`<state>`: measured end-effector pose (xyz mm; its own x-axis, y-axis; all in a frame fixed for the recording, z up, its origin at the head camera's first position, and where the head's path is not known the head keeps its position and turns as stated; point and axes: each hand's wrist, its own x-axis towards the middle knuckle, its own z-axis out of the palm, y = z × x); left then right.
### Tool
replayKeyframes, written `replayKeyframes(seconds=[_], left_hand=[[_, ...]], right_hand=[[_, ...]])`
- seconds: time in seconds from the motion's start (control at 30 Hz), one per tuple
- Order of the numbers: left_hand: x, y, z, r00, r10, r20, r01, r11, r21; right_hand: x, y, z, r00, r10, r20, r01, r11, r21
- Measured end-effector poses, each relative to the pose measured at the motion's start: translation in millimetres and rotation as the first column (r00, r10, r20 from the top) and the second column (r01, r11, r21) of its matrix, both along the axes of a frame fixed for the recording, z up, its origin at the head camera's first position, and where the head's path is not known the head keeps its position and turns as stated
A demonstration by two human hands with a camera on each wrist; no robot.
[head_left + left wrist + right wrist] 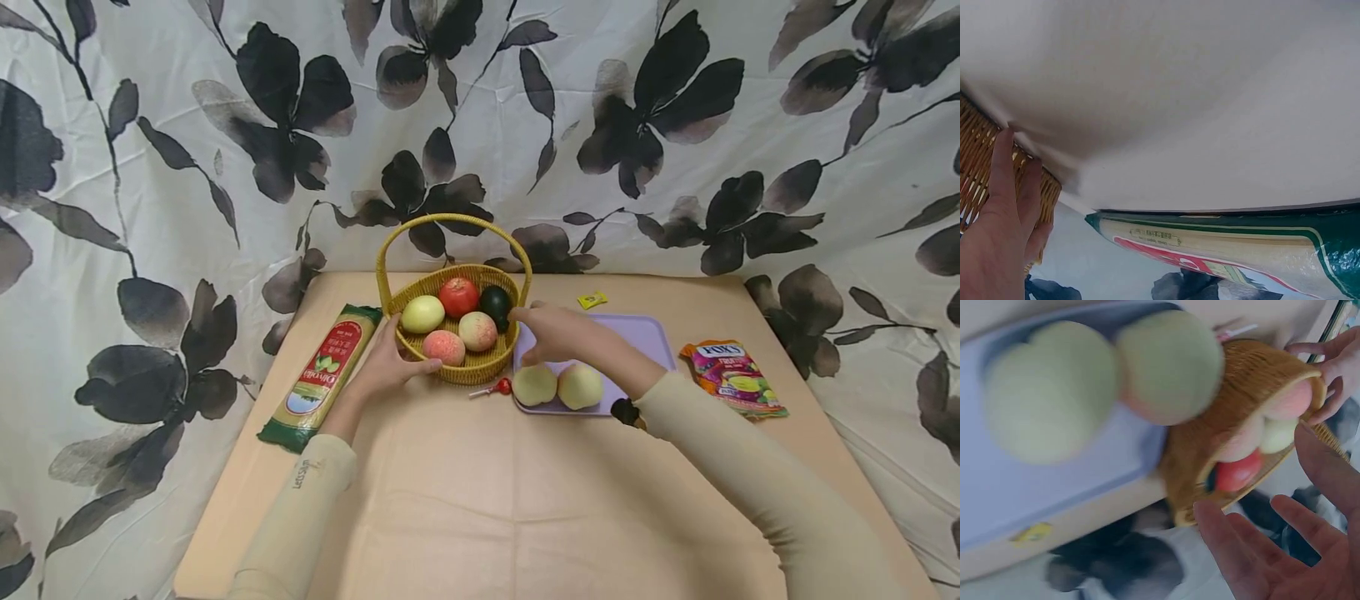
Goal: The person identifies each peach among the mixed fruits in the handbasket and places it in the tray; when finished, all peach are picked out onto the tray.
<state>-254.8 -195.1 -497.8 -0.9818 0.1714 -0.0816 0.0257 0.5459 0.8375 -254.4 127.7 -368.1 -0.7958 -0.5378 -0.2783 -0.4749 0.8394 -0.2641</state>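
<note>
The wicker basket stands mid-tabletop, holding five fruits. The left hand holds the basket's left wall, its grip curled around the rim. The right hand hovers at the basket's right rim, fingers spread wide, holding nothing. Right of the basket, a purple tray carries two pale fruits. Left of it lies a noodle packet.

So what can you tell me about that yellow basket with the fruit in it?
The round yellow wicker basket has a tall arched handle and stands upright at the back of the beige table, beside a lilac tray. It holds five fruits: one red, one pale yellow, two pinkish, one dark green. The left hand holds its near rim; the open right hand reaches its other side.
</note>
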Motion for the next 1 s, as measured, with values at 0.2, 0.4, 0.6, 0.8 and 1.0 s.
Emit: replayKeyframes(seconds=[0.2,0.4,0.6,0.8,1.0], left_hand=[[-1.4,-2,-1.0,1.0,-0.01,-0.017,0.01,1.0,0.01],[0.0,0,-0.9,1.0,-0.004,-0.009,0.004,1.0,0.003],[1.9,3,1.0,1.0,0.0,0.002,0.0,1.0,0.015],[1.2,3,-1.1,1.0,-0.002,0.009,0.001,0.999,0.035],[-0.3,0,-3.1,1.0,0.003,0.011,-0.003,0.999,0.052]], right_hand=[[-19.8,-54,9.4,0.992,0.129,-0.02,-0.129,0.991,-0.035],[-35.1,-88,5.1,0.975,0.224,0.011,-0.224,0.974,-0.023],[-38.1,-108,-4.3,0.972,0.228,0.058,-0.231,0.971,0.059],[-38.7,-119,-19.4,0.966,0.255,0.046,-0.259,0.962,0.092],[-42.3,-130,-35.2,0.956,0.29,0.033,-0.292,0.947,0.13]])
